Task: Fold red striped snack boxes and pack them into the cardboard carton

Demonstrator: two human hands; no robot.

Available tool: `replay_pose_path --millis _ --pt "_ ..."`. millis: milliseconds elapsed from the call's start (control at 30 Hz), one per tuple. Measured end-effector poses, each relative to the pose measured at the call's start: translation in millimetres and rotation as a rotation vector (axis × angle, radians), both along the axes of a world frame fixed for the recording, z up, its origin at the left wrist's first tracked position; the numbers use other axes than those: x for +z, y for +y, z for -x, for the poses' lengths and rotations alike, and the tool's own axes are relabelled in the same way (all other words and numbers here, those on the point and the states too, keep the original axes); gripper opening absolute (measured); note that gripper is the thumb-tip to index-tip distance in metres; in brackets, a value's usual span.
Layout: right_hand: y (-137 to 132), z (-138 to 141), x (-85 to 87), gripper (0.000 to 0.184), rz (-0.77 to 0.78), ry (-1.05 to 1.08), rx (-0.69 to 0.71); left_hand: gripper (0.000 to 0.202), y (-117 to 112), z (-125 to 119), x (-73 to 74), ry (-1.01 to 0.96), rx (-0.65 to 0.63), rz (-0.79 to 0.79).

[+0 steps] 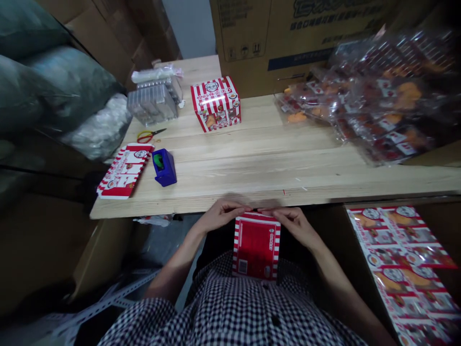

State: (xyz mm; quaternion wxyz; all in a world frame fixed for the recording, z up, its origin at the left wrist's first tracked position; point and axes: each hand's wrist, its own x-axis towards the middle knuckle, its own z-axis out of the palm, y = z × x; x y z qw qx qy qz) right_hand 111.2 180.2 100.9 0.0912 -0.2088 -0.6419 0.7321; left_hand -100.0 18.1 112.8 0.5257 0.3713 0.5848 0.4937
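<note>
A red box with white-striped edges (256,245) stands between my body and the table's front edge, with a printed panel and barcode facing up toward me. My left hand (222,214) pinches its far left corner, thumb and fingers meeting at the edge. At the far right corner my right hand (294,224) grips the same edge in a like way. The fingertips partly hide the box's far edge. Beyond my left hand, a blue tape dispenser (166,168) with a green core stands on the table beside a flat striped carton (125,172).
A formed striped box (216,105) stands farther back on the wooden table (230,158). Scissors (148,136) lie near clear plastic cases (153,103). Clear packs (382,101) are heaped at right. Below them, an open carton holds printed boxes (399,259). A big carton (259,72) stands behind.
</note>
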Motion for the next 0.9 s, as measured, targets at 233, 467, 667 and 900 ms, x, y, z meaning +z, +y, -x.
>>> replay_pose_path --millis 233,467,667,900 --pt "6 7 10.1 0.024 0.15 -0.062 0.03 0.027 14 7 0.9 -0.047 -0.133 -0.004" --pt "8 10 2.3 0.022 0.179 -0.08 0.001 0.024 15 3 -4.7 -0.074 -0.087 0.047" --pt "3 11 5.7 0.017 0.264 -0.088 -0.034 0.024 12 2 -6.1 -0.013 -0.082 0.07" --pt "-4 3 9.2 0.019 0.25 -0.089 -0.031 0.025 -3 -3 16.2 0.173 -0.117 -0.035"
